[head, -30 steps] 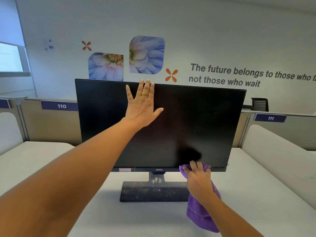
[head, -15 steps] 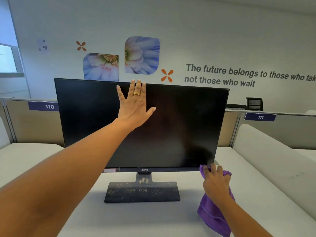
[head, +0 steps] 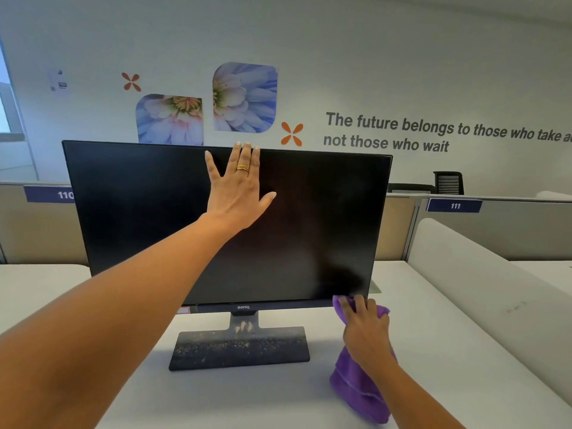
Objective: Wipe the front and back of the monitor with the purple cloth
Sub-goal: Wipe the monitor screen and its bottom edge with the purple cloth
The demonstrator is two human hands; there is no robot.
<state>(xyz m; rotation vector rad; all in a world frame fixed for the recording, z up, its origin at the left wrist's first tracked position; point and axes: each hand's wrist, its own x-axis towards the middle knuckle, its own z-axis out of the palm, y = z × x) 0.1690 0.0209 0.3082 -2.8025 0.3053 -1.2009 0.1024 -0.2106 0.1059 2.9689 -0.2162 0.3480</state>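
A black monitor [head: 139, 212] with a dark screen stands on a dusty base [head: 240, 348] on the white desk. My left hand [head: 236, 193] lies flat on the upper middle of the screen, fingers straight, fingertips at the top edge. My right hand [head: 366, 332] holds the purple cloth [head: 359, 391] bunched under its fingers and presses it against the monitor's lower right corner. The rest of the cloth hangs down below my wrist to the desk. The back of the monitor is hidden.
The white desk [head: 433, 351] extends on both sides of the stand. A low white divider [head: 470, 274] runs along the right. Beige partitions labelled 110 [head: 46, 230] and 111 [head: 495, 230] stand behind the monitor. A black chair [head: 448, 182] sits beyond them.
My right hand has slid the cloth to the right along the monitor's bottom edge, from near the stand to the lower right corner. My left hand has stayed on the screen.
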